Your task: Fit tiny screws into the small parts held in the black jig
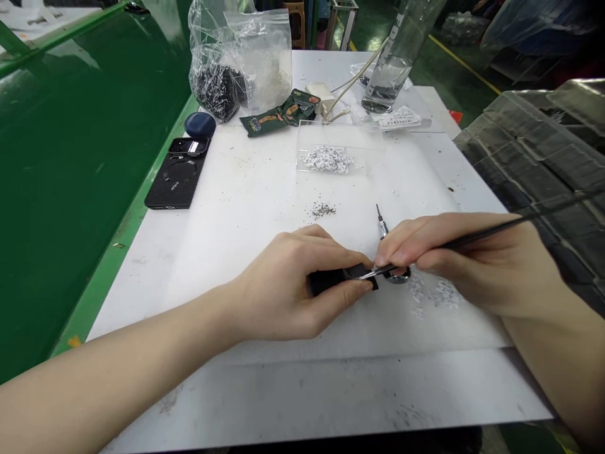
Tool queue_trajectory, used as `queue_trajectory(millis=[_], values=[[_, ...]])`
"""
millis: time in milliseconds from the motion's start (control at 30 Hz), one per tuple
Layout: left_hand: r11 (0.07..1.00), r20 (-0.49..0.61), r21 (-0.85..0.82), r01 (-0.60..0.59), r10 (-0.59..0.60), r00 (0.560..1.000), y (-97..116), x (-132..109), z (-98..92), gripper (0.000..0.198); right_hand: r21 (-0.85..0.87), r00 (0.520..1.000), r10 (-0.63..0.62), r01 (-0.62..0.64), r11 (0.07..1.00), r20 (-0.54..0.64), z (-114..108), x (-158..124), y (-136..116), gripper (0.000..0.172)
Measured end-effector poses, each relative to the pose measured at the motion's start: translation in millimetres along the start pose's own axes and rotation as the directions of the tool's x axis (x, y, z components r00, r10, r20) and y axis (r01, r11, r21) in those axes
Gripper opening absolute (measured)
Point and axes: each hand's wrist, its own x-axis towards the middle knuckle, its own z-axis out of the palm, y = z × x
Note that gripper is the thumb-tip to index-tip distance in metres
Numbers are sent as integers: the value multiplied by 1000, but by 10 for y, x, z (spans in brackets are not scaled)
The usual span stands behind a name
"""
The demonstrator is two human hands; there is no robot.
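While gripping a small black box-shaped piece [326, 282] over a thin white sheet [246, 208], pinching it between the thumb and fingers of the left hand [283, 287], also holding a slim black-handled tool [472, 238] pen-like in the closed fingertips of the right hand [491, 271]. Pointing its pale metal tip at the piece's right end, being unable to tell if touching. Working right beside a silver thin-tipped hand tool [382, 228], near loose white flakes [444, 293]. Facing a scatter of dark specks [324, 209], then a shallow clear plastic tray [312, 139] containing white bits [329, 159]. Seeing a black phone [174, 173] just beside a rounded dark-blue case [200, 124] toward the left, and glossy dark-green packets [278, 118] beyond the tray.
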Motion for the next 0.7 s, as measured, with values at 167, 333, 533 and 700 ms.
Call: queue_trajectory(millis=[167, 333, 533, 700], values=[[998, -51, -11, -66, 66, 997, -12, -17, 21, 16, -177, 927, 65, -139, 974, -368, 33, 202, -8, 12], [986, -27, -70, -149, 147, 989, -9, -28, 59, 20, -254, 934, 177, -261, 931, -311, 203, 399, 109, 20], [989, 19, -97, -110, 113, 993, -3, -7, 64, 17, -367, 950, 143, -242, 898, -277, 282, 361, 186, 17], [988, 41, -105, -112, 116, 992, -29, 6, 57, 18, -390, 949, 112, -226, 892, -294, 301, 347, 192, 15]])
